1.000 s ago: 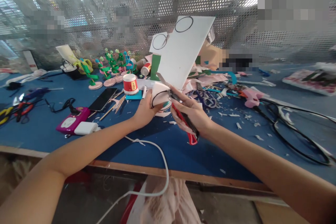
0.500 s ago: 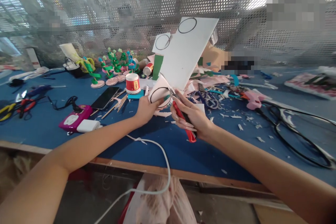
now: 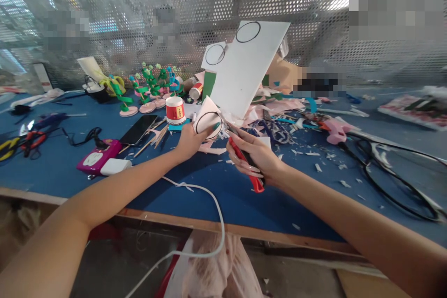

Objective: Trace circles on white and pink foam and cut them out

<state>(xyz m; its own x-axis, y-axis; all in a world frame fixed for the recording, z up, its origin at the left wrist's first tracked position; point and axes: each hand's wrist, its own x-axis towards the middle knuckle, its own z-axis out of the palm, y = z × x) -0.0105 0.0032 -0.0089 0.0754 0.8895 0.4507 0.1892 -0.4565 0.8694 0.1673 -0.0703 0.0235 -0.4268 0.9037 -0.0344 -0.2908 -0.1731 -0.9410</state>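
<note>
My left hand (image 3: 190, 142) pinches a small white sheet piece (image 3: 208, 120) with a black circle drawn on it, its thumb lying over the lower part. Beside it on the right, my right hand (image 3: 251, 153) is wrapped around a red-and-black cutting tool (image 3: 240, 151). The tool's grey tip points up close to the piece's right edge; whether they touch is unclear. Behind both hands a large white board (image 3: 240, 70) leans upright, marked with a black circle at its top. A smaller white piece (image 3: 214, 54) with a circle stands at its left.
A red-and-white paper cup (image 3: 175, 111), black phone (image 3: 138, 130), purple socket block (image 3: 99, 156) and green-spiralled ornaments (image 3: 152, 84) stand left. Pink glue gun (image 3: 337, 130), black cable (image 3: 394, 186) and white scraps lie right. A white cord (image 3: 216, 205) hangs over the table's front edge.
The circled piece in my left hand has turned to face me more and moved slightly left. A little more space shows between it and my right hand, which has sunk slightly with the tool.
</note>
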